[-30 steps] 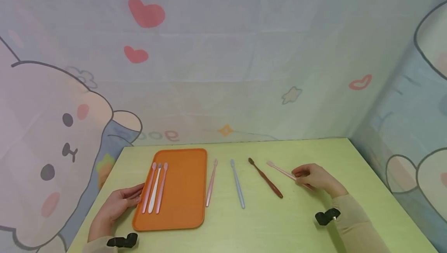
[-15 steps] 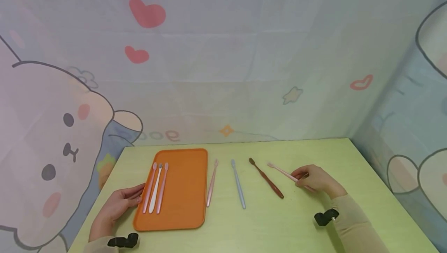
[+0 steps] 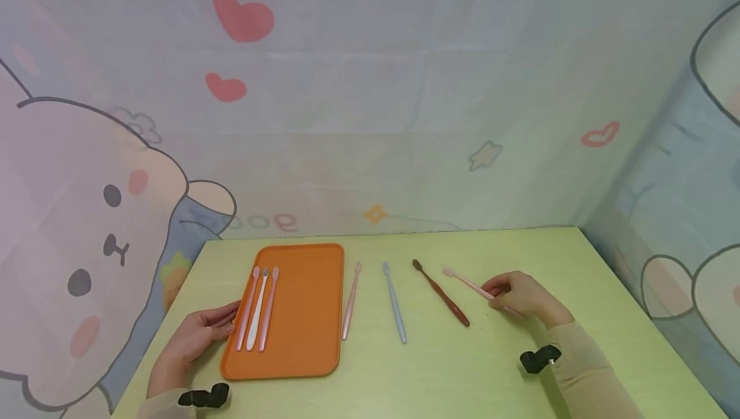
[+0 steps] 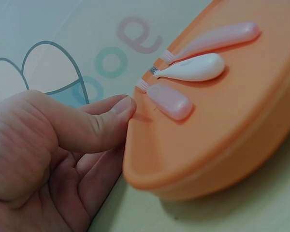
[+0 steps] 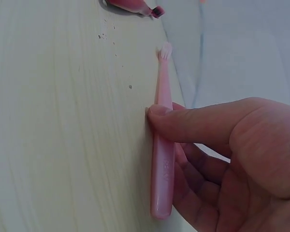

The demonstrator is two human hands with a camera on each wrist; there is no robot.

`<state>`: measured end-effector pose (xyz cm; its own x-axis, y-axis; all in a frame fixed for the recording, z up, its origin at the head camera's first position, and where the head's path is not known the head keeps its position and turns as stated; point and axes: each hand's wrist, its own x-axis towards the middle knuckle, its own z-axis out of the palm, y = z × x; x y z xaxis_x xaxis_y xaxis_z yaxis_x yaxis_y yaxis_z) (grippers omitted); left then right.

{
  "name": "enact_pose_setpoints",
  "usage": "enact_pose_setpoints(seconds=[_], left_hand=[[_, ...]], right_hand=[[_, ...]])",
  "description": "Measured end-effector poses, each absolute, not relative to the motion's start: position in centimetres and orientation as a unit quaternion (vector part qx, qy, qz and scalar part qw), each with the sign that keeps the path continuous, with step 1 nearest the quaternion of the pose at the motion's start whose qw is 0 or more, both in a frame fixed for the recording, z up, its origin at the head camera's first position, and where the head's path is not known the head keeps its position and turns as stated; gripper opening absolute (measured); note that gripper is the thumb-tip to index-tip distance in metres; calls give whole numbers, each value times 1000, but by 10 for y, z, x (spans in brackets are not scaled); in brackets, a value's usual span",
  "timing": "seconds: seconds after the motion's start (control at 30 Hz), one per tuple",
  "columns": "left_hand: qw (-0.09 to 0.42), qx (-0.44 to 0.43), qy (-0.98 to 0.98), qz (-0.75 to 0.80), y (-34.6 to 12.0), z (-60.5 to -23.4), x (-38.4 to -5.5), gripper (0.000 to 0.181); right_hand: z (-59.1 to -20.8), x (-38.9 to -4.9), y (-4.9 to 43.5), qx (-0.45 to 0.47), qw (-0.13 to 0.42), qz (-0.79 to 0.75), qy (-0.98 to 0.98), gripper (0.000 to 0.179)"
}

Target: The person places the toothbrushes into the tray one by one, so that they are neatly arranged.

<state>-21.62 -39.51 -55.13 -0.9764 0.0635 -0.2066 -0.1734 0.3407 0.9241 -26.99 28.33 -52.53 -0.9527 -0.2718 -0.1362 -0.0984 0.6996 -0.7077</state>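
An orange tray (image 3: 309,316) lies on the table's left side. My left hand (image 3: 193,343) pinches its left rim, thumb on top and fingers at the outer side. Along that rim, inside the tray, a white toothbrush (image 4: 195,67) lies between a pink toothbrush (image 4: 170,102) and another pink toothbrush (image 4: 222,38). On the right, my right hand (image 3: 525,298) holds a light pink toothbrush (image 5: 163,179) between thumb and fingers. Its bristle head points away to the upper left in the head view, and its handle end is partly hidden by the hand there.
Between tray and right hand lie a pink toothbrush (image 3: 350,303), a light blue toothbrush (image 3: 395,303) and a brown toothbrush (image 3: 442,294). The pink one is close beside the tray's right rim. A printed cloth backdrop (image 3: 405,117) rises behind the pale green table (image 3: 439,374).
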Motion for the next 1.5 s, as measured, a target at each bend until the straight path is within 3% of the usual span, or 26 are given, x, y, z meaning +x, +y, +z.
enact_pose_setpoints(seconds=[0.77, 1.5], left_hand=[[99, -34, 817, 566, -393, -545, -214, 59], [99, -35, 813, 573, -393, -548, -215, 61]], right_hand=[[-519, -263, 284, -88, 151, -398, 901, 38], [-525, -253, 266, -57, 152, -530, 832, 47]])
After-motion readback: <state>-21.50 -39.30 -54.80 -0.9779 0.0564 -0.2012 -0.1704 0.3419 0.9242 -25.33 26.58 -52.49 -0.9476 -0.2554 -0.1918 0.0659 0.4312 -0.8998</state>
